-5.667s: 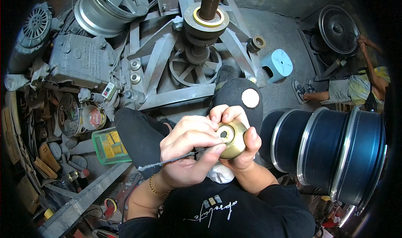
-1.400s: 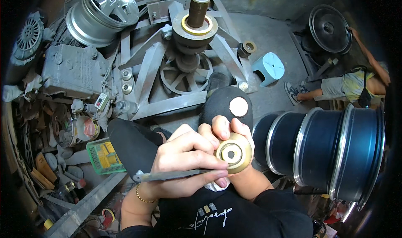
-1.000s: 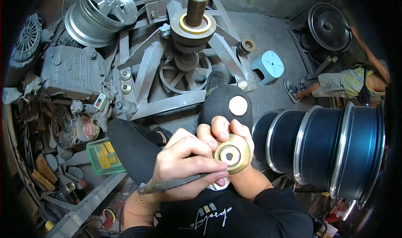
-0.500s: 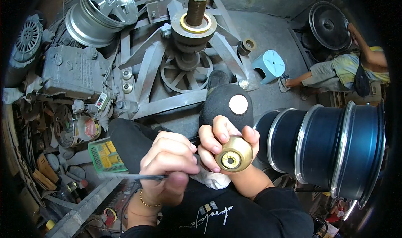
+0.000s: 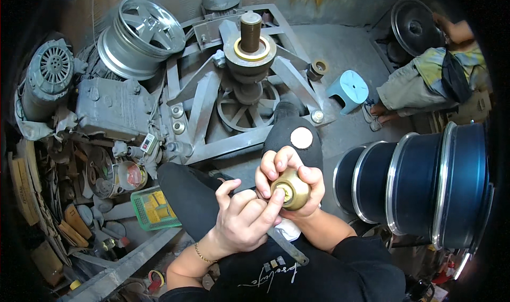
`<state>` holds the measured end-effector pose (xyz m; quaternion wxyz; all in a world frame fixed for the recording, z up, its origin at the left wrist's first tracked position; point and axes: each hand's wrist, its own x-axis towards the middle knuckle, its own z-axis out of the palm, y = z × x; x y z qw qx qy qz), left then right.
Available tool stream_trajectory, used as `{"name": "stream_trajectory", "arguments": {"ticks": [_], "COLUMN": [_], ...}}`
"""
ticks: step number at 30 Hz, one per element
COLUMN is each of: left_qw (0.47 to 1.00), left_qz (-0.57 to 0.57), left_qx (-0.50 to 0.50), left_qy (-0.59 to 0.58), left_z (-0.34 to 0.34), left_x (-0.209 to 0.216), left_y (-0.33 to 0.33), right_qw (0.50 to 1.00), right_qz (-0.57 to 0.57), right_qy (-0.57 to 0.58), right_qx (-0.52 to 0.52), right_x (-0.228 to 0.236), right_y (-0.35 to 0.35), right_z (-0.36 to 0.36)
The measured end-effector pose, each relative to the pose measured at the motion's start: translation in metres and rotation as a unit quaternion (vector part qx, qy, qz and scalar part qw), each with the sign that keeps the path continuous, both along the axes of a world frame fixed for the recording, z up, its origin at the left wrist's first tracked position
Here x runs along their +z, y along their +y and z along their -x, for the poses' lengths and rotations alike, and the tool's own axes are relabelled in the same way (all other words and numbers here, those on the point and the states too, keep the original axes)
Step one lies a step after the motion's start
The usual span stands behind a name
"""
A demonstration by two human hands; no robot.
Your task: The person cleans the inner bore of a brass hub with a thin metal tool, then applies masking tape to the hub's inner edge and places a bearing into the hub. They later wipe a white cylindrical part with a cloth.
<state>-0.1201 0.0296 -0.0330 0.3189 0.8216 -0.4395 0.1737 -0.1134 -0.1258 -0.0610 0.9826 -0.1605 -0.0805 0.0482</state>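
Note:
My right hand (image 5: 287, 172) is wrapped around a small brass-coloured round cap (image 5: 291, 189), its open face turned up toward me. My left hand (image 5: 243, 219) holds a thin dark metal tool (image 5: 288, 246) whose handle runs down and right beneath the hands; its forefinger rests on the rim of the cap. A white cloth (image 5: 289, 230) shows under the right hand. Both hands are over my lap, above my dark trouser leg (image 5: 187, 191).
A grey wheel-working machine with an upright spindle (image 5: 251, 34) stands ahead. Silver alloy rim (image 5: 141, 36) at the back left. Dark blue rims (image 5: 419, 182) stacked on the right. Green tray (image 5: 153, 209), cluttered parts on the left. Another person (image 5: 425, 74) crouches by a light blue stool (image 5: 348, 88).
My left hand has swung the tool round, so its handle now points down and right instead of left. The forefinger has come onto the cap. The person at the right has shifted closer.

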Motion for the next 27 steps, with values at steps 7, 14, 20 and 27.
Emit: {"name": "stream_trajectory", "arguments": {"ticks": [7,14,20,27], "left_qw": [0.954,0.900,0.913,0.939], "left_qz": [0.185,0.302,0.285,0.177], "left_qx": [-0.100,0.027,-0.013,0.043], "left_qy": [0.213,0.315,0.291,0.292], "left_z": [-0.020,-0.034,-0.056,-0.070], "left_x": [0.006,-0.010,-0.026,-0.023], "left_y": [0.007,-0.024,-0.039,-0.025], "right_qw": [0.960,0.869,0.816,0.713], "right_qz": [0.207,0.338,0.424,0.597], "right_qy": [-0.104,-0.183,-0.267,-0.245], "right_qx": [-0.158,-0.312,-0.289,-0.273], "right_x": [0.007,0.008,-0.006,-0.010], "right_y": [-0.002,-0.028,-0.061,-0.075], "right_z": [0.003,-0.017,-0.025,-0.036]}}
